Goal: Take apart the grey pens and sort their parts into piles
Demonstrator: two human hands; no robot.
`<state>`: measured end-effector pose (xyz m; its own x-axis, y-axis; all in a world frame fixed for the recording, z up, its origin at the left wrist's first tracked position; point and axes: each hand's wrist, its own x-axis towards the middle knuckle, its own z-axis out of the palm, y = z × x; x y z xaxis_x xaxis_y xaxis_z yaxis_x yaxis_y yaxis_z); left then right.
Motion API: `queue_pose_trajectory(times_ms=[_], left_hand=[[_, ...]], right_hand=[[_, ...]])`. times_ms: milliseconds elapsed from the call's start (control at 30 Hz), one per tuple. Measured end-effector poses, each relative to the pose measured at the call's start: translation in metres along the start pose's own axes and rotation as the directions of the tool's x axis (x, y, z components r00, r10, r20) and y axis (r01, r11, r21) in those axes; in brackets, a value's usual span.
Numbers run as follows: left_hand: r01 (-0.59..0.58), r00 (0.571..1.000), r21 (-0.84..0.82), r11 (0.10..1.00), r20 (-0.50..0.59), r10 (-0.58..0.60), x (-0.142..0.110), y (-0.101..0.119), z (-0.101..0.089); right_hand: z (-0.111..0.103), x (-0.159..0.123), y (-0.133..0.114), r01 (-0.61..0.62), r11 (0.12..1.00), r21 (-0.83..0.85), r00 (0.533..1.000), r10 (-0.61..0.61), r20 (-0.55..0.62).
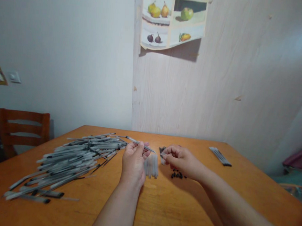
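Note:
My left hand (134,161) is closed around a thin grey pen (140,145) that points to the right, held just above the wooden table (159,210). My right hand (180,158) is pinched shut close to the pen's tip, on something too small to make out. Between and below the hands lies a small bunch of clear pen barrels (151,166). Several tiny black caps (177,175) lie under my right hand. A small cluster of thin dark pieces (162,149) sits just behind the fingers.
A big loose pile of grey pens (67,164) covers the table's left half. A short row of dark pens (220,156) lies at the far right. A wooden chair (22,126) stands at the left, and a fruit poster (173,21) hangs on the wall.

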<state>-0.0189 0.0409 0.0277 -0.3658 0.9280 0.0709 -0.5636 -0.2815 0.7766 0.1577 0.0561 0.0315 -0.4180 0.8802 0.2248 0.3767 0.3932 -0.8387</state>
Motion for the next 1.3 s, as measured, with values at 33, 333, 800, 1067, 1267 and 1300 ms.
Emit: queue_pose_trajectory(times_ms=[33, 333, 800, 1067, 1267, 1300], left_hand=[[-0.001, 1.0, -0.003, 1.0, -0.001, 0.001, 0.0, 0.0, 0.0], [-0.001, 1.0, 0.011, 1.0, 0.026, 0.0, -0.001, -0.004, 0.0], [0.025, 0.999, 0.023, 0.999, 0.032, -0.026, -0.002, -0.009, 0.003], [0.023, 0.999, 0.027, 0.999, 0.035, -0.024, -0.003, -0.009, 0.003], [0.02, 0.999, 0.017, 1.0, 0.04, -0.021, -0.004, -0.009, 0.004], [0.021, 0.999, 0.016, 1.0, 0.04, -0.022, -0.005, -0.009, 0.004]], right_hand=[[0.002, 0.0, -0.001, 0.0, 1.0, -0.005, 1.0, 0.0, 0.005], [0.012, 0.001, -0.001, -0.008, 1.0, 0.017, 1.0, 0.008, 0.001], [0.015, 0.001, -0.001, 0.008, 1.0, 0.0, 1.0, -0.008, -0.025], [0.014, 0.001, -0.001, 0.007, 1.0, -0.014, 1.0, -0.008, -0.015], [0.013, 0.001, 0.002, 0.026, 0.999, -0.019, 1.0, -0.026, -0.002], [0.013, 0.001, 0.002, 0.028, 0.999, -0.02, 1.0, -0.028, 0.001]])
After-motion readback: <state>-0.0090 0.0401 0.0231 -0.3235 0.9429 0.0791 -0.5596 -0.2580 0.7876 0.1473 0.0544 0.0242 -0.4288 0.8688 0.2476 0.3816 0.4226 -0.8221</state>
